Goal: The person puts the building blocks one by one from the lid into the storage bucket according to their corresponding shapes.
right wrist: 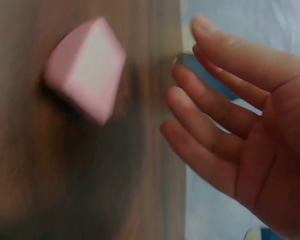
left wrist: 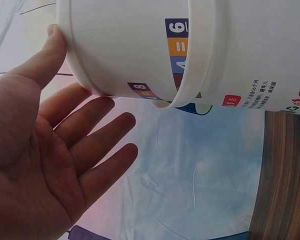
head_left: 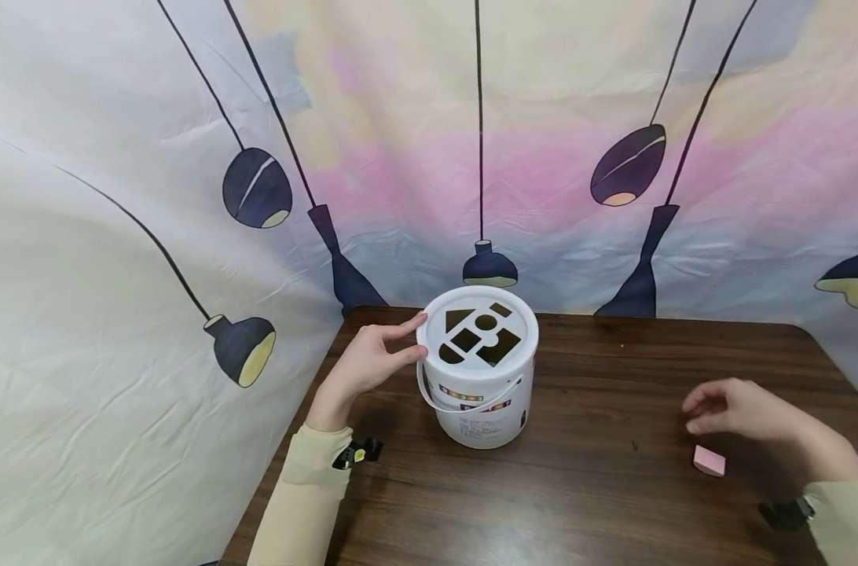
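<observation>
A white bucket (head_left: 482,428) stands upright on the table, its white lid (head_left: 525,328) pierced with several differently shaped holes. With thumb and fingertips spread, my left hand (head_left: 368,360) touches the lid's left rim; in the left wrist view the other fingers of that hand (left wrist: 60,135) extend loosely past the bucket. A small pink block (head_left: 709,461) with one curved side lies on the table at the right. Just above and beyond it hovers my right hand (head_left: 743,409), fingers relaxed. In the right wrist view a gap separates the pink block (right wrist: 92,70) from the fingertips.
The dark wooden table (head_left: 599,503) ends at a hanging cloth (head_left: 542,157) printed with lamps, close behind the bucket. A thin white handle (head_left: 464,410) hangs down the bucket's front. Small dark specks lie on the tabletop.
</observation>
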